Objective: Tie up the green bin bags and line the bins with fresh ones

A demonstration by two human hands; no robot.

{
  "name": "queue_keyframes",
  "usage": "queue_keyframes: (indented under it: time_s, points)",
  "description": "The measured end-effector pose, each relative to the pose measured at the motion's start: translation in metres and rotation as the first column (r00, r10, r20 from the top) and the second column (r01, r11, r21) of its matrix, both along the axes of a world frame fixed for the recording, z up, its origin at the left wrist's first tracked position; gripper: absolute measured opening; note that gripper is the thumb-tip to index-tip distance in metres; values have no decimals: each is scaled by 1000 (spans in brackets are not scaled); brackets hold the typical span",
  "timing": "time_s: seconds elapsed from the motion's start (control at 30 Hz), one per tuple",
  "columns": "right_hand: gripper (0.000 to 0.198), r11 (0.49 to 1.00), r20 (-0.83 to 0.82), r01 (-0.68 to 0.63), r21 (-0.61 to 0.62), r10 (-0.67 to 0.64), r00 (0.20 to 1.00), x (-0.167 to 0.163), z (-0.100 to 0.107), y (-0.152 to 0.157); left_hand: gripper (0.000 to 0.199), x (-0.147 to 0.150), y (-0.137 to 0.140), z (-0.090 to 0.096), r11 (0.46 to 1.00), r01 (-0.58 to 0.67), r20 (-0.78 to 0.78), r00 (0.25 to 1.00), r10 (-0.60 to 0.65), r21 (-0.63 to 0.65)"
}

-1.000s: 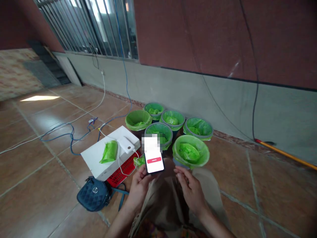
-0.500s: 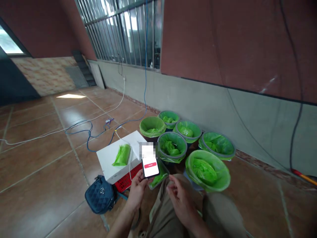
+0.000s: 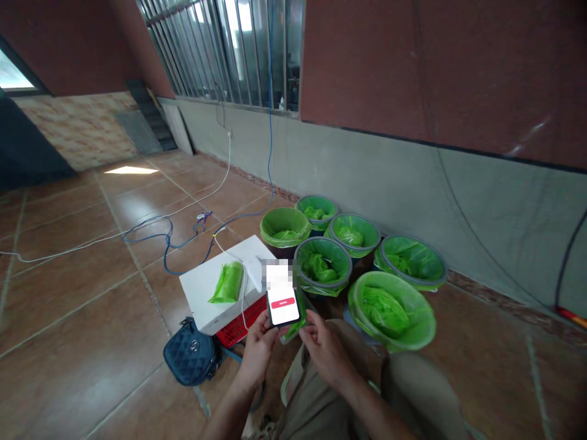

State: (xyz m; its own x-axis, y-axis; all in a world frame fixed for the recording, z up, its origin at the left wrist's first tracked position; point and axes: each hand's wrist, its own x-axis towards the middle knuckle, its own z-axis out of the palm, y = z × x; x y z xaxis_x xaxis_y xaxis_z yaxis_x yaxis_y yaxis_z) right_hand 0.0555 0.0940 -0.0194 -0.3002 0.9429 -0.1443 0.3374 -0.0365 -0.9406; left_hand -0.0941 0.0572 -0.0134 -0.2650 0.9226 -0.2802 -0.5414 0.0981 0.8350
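Note:
A smartphone point(image 3: 284, 310) with a lit white screen and a red button is held upright in front of my knees; its upper part is blurred out. My left hand point(image 3: 259, 345) grips its lower left corner. At the lower right edge, the curled fingers of my right hand point(image 3: 318, 342) meet the phone. Just beyond, a white box point(image 3: 202, 286) carries a roll of green plastic bags point(image 3: 228, 282) and a white cable. Below it shows a red plastic basket point(image 3: 236, 330). Behind the phone, a clear container with green plastic is mostly hidden.
Several bins lined with green bags stand on the right, among them a dark one point(image 3: 323, 264) and a light-rimmed one point(image 3: 389, 311). A blue quilted bag point(image 3: 190, 354) lies on the tiled floor. A blue cable point(image 3: 167, 244) loops across the tiles at left.
My right hand has moved left and up to the phone's lower right edge; before, it was apart from the phone. My left hand keeps its grip. The view has shifted slightly.

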Motion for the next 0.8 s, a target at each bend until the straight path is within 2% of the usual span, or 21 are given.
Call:
queue_keyframes:
  time_s: [0.13, 0.3, 0.67, 0.8]
  points:
    - [47, 997, -84, -20, -78, 13, 996, -1, 1, 4, 48, 3, -1, -2, 1000, 13, -2, 1000, -13, -4]
    - [44, 987, -196, -112, -114, 88, 977, -1, 6, 6, 51, 7, 0, -1, 1000, 9, 6, 1000, -9, 6]
    - [45, 982, -263, -57, -180, 8, 965, -4, 3, 13, 44, 7, 6, -7, 999, 32, -4, 999, -32, 4]
    - [52, 978, -241, -35, -205, -15, 970, -5, 2, 17, 44, 8, 12, -13, 999, 34, 6, 999, -34, 13]
